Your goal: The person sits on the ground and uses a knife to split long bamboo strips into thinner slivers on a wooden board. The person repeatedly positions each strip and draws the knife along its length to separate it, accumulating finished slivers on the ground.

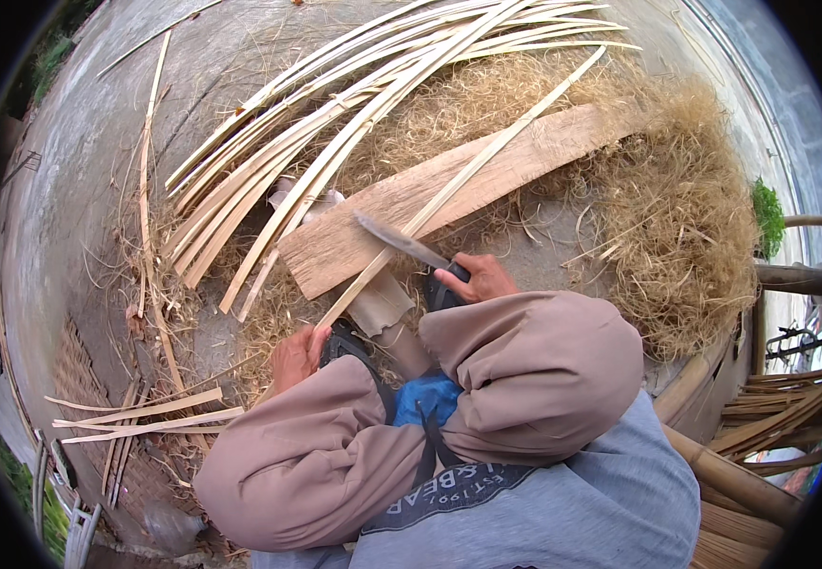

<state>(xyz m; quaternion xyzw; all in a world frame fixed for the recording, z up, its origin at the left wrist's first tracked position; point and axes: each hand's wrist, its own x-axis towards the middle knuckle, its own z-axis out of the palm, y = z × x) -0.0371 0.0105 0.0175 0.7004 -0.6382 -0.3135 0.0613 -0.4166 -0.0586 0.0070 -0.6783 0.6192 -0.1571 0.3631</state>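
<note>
My right hand (480,279) is closed round the handle of a knife (401,239). Its blade points up and left, lying across a long pale bamboo strip (525,121). The near end of that strip is in my left hand (298,358), beside my left knee. From there the strip runs up to the right over a flat wooden board (544,156), its far end reaching past the board's upper edge. A pale cloth-like piece (379,303) lies under the near end of the board. The left fingers are only partly visible.
Several pale strips (354,119) fan out beyond the board at upper left. Curly shavings (686,237) cover the ground around it. Shorter strips (159,417) lie at lower left. Bamboo poles (733,474) and bundled strips (781,417) are at right.
</note>
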